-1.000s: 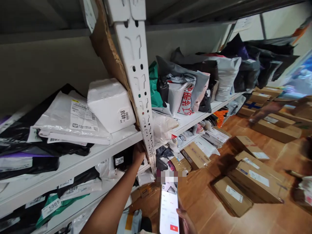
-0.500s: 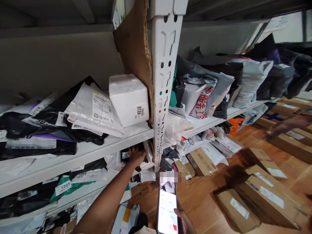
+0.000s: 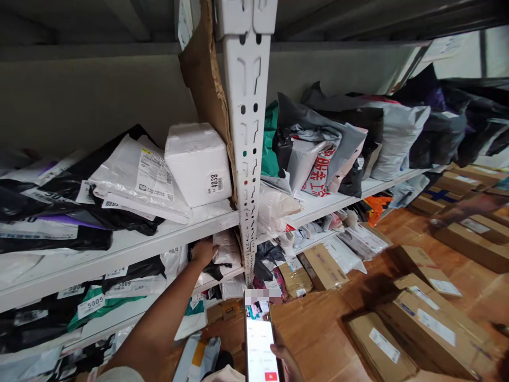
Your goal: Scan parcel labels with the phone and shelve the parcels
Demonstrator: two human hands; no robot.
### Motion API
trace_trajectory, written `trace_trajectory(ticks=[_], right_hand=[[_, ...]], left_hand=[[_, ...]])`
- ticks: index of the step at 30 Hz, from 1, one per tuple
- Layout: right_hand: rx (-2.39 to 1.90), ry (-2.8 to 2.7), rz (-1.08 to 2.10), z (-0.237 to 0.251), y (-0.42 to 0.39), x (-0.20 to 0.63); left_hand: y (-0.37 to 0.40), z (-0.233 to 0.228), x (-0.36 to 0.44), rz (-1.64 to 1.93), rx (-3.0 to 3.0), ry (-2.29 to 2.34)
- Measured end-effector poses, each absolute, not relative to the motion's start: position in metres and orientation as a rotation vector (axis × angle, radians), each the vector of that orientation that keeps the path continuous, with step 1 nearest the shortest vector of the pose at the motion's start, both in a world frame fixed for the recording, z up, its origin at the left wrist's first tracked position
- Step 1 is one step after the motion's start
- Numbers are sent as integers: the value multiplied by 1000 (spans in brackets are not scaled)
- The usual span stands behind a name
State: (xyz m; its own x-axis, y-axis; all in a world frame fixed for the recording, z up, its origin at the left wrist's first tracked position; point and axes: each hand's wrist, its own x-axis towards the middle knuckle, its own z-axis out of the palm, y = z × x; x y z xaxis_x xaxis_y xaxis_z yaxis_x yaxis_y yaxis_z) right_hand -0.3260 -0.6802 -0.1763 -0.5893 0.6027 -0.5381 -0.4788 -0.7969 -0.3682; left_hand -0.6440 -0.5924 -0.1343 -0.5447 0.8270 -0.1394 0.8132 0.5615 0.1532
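My left hand [image 3: 203,252] reaches into the lower shelf, its fingers curled at a black plastic parcel [image 3: 214,271] and partly hidden among the packages. Just right of it leans a pale plastic-wrapped parcel [image 3: 228,248]. My right hand [image 3: 287,361] grips a smartphone [image 3: 260,339] upright, the thumb at the edge of its lit screen. On the shelf above are a white wrapped box [image 3: 198,164] marked 4038 and a white plastic mailer [image 3: 139,172] with a printed label.
A perforated white shelf post [image 3: 245,127] stands between two bays, with a cardboard sheet [image 3: 210,74] beside it. Grey and white bags [image 3: 400,138] fill the right shelf. Cardboard boxes [image 3: 429,313] lie on the wooden floor [image 3: 318,329]. A green parcel [image 3: 89,305] marked 5005 lies lower left.
The view has shifted slightly right, so the shelves appear further left. My left hand has gone from spread fingers to curled ones, and the pale parcel beside it shows more. The phone's picture has changed.
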Motion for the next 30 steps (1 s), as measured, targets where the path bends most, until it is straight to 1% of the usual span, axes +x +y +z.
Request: trace_trajectory(ticks=[8,11,19,24,30], right_hand=[[-427,-447,2659,-178,-647,-366],[-347,-541,2718,-175,-635,-394],[-354,-814,2589,-153,-601,-452],[-371,-961,2520,-144,-591,-455],[-415,-1002,2412,-132,-586,-449]], left_hand=[[-604,-137,-668,55,1473,2487],[-611,-140,-673,81,1474,2467],[-620,-153,-683,213,1459,2444],[-618,-156,-689,185,1385,2476],[-619,-153,-687,173,1410,2474]])
